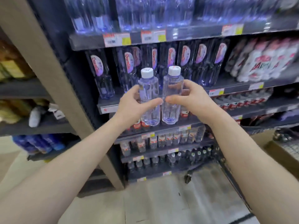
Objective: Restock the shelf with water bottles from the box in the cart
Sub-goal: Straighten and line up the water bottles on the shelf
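**Two bottles in hand, bases below the target deck**

- Left hand is wrapped round the mid-body of one clear plastic water bottle with a white screw cap, thumb across the front and fingers behind.
- Right hand holds a second clear white-capped bottle the same way.
- The thumb tips nearly meet between the two bottles.
- Both bottles are upright with their long axes vertical. They sit side by side, touching or just short of it, in the air in front of the dark metal shelf.
- That shelf carries the row of matching clear bottles with pink oval labels.
- Key relation: the caps sit level with that row, but the bases hang below the shelf's front lip. My read is up first, then forward.
- Neither hand is nearer the shelf, so a paired placement looks feasible.
- The frame is motion-blurred and the held bottles cover the middle of the row. There is probably a free slot behind them, but I can't confirm it.
- The brown cardboard box is low on the right, beside the wire cart and well apart from the hands.
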`<state>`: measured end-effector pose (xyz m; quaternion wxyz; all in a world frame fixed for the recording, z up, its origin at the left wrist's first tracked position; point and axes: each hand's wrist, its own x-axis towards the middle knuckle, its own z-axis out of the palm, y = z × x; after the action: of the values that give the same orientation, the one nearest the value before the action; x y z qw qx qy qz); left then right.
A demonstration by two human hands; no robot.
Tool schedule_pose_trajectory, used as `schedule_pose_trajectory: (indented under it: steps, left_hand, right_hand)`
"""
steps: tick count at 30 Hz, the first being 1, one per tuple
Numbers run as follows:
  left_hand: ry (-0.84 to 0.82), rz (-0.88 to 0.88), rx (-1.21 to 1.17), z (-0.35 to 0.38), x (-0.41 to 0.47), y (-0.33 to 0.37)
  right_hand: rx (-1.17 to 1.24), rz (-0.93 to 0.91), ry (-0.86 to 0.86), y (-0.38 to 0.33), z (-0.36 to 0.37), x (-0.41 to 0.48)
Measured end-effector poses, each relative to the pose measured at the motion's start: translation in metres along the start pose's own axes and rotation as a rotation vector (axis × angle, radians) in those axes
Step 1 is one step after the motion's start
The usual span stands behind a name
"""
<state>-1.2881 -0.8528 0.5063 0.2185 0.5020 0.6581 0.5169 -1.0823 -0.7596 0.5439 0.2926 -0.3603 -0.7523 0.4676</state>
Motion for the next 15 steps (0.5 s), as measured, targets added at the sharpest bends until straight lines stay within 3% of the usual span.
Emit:
schedule_pose_trajectory:
  steps: [8,15]
  left_hand:
    - [0.016,0.126,0.060,-0.048,0.021,0.111]
    - [0.020,0.169,0.069,-0.058,0.055,0.174]
  right_hand:
    - [0.018,-0.126,0.062,-0.109,-0.053,0.004]
    - [0.019,-0.179,0.152,-0.150,-0.091,0.027]
